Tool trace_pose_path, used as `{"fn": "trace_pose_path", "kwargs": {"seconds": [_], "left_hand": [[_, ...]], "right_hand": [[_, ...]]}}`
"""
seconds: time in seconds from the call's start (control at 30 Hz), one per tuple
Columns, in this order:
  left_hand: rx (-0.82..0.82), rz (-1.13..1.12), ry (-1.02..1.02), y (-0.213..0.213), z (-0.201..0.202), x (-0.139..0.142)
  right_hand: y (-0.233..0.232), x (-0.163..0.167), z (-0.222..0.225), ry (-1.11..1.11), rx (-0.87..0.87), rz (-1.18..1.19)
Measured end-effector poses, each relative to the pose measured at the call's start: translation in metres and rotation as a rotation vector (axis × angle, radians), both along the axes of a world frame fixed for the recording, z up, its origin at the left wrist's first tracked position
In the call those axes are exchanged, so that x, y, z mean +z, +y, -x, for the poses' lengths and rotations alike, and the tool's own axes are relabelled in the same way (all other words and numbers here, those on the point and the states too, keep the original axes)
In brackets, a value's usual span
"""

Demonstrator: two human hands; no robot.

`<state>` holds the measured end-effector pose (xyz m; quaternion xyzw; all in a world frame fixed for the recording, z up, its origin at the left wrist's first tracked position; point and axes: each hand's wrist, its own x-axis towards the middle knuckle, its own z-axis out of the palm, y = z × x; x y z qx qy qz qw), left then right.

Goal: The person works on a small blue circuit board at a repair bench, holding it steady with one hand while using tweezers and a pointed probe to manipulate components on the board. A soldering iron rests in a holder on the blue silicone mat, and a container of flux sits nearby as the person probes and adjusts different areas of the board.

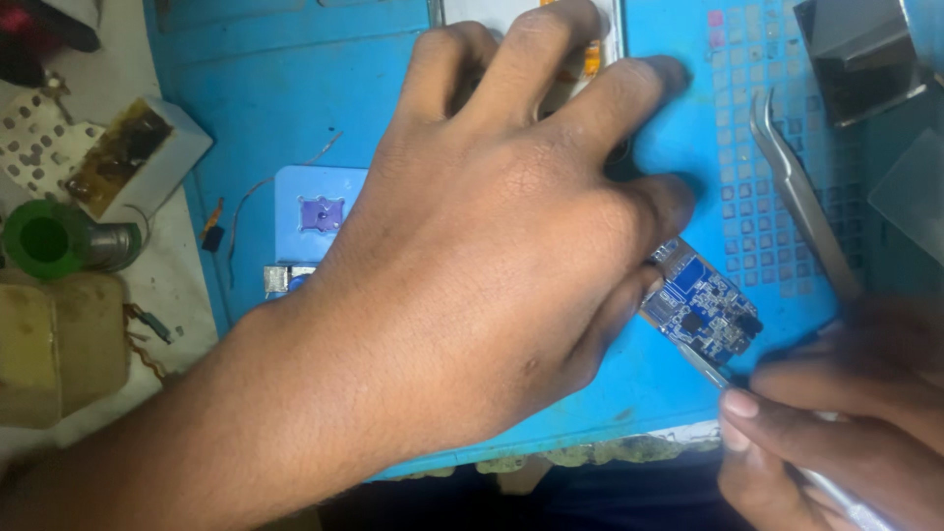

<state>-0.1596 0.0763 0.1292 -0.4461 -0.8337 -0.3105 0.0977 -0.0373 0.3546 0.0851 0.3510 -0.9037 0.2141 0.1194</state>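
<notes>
Head view: a small blue circuit board (702, 310) lies on the blue mat (295, 88), its long axis running from upper left down to lower right. The left hand (492, 246) is spread flat, nothing grasped, its thumb pinning the board's upper-left end. The right hand (836, 433) is clenched on a metal tool (787, 433), whose tip meets the board's lower-right edge. Tweezers (796, 192) lie just beyond, untouched.

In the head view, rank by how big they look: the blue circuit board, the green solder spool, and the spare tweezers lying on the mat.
Largest to smallest:
1. spare tweezers, longest
2. green solder spool
3. blue circuit board, partly hidden by the left hand

Spool and board look close; unsure.
</notes>
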Motion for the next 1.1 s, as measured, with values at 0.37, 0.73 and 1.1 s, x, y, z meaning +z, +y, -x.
{"fn": "trace_pose_path", "kwargs": {"seconds": [0.37,0.73,1.1], "left_hand": [[-0.034,0.012,-0.038,0.000,0.000,0.003],[-0.045,0.013,-0.048,0.000,0.001,0.003],[-0.043,0.009,-0.050,0.000,0.001,0.001]], "right_hand": [[0.010,0.006,0.017,-0.188,0.142,-0.003],[0.003,0.007,-0.002,-0.170,-0.099,0.010],[0.012,-0.002,-0.003,-0.199,-0.052,0.084]]}}
